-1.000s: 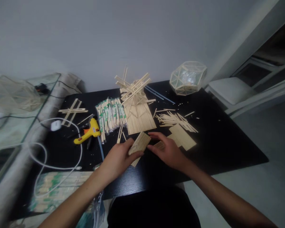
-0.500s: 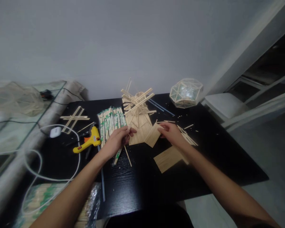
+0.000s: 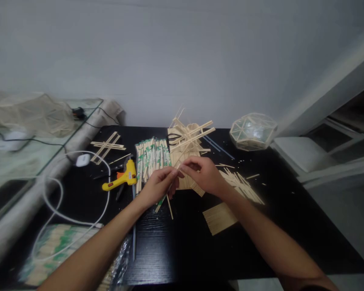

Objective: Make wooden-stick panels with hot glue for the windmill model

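Note:
My left hand (image 3: 160,182) is closed in a pinch on a thin wooden stick (image 3: 178,165), which shows only partly between the fingers. Against its upper end, my right hand (image 3: 202,173) is pinched too, fingertips touching or almost touching those of the left. Whether the right fingers grip the stick is hard to see. Beneath the hands lies a flat panel of wooden sticks (image 3: 184,184), with a smaller slatted piece (image 3: 197,189) at its lower right corner. Another thin stick (image 3: 170,208) angles down below my left hand; its upper end is hidden.
Wrapped chopsticks (image 3: 151,155) and a yellow glue gun (image 3: 129,176) lie left. Behind the hands stands a stick structure (image 3: 191,135) with black-handled scissors (image 3: 173,138). Loose sticks (image 3: 241,184), a rectangular slat panel (image 3: 220,218) and a faceted frame (image 3: 254,131) are right. A white cable (image 3: 107,206) loops left.
My right hand has left the small slatted piece and moved left to meet my left hand at the stick. The view has shifted, so the table's things appear further right.

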`<state>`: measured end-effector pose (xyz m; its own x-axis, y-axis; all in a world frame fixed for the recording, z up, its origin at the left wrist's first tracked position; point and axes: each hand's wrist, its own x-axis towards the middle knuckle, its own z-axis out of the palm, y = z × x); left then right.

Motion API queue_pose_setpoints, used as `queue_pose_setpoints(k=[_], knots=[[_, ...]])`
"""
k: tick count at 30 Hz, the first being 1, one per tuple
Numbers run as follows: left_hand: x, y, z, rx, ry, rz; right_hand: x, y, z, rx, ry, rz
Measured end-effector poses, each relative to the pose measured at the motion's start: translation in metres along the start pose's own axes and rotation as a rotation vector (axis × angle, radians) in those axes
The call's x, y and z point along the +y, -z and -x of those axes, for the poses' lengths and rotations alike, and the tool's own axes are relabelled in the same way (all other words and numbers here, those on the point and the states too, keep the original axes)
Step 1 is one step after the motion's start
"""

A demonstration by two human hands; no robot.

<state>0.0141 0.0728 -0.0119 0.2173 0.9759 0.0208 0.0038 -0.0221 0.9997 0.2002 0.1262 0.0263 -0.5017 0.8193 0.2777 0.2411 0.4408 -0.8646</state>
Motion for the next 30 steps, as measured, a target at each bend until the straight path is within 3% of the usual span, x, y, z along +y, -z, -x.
queue_pose_setpoints(k=[4, 6, 12, 21, 30], knots=[[-0.002, -0.004, 0.003, -0.044, -0.122, -0.161, -0.013, 0.011, 0.004, 0.201, 0.130, 0.128], [-0.003, -0.007, 0.006, -0.048, -0.172, -0.290, -0.021, 0.020, 0.011, 0.234, 0.186, 0.211], [-0.010, -0.013, 0.009, -0.069, -0.264, -0.477, -0.037, 0.038, 0.024, -0.084, 0.198, 0.262], [-0.016, -0.009, 0.007, -0.100, -0.335, -0.544, -0.036, 0.041, 0.021, -0.141, 0.172, 0.285], [-0.019, -0.007, 0.006, -0.118, -0.322, -0.576, -0.034, 0.044, 0.020, -0.165, 0.133, 0.292]])
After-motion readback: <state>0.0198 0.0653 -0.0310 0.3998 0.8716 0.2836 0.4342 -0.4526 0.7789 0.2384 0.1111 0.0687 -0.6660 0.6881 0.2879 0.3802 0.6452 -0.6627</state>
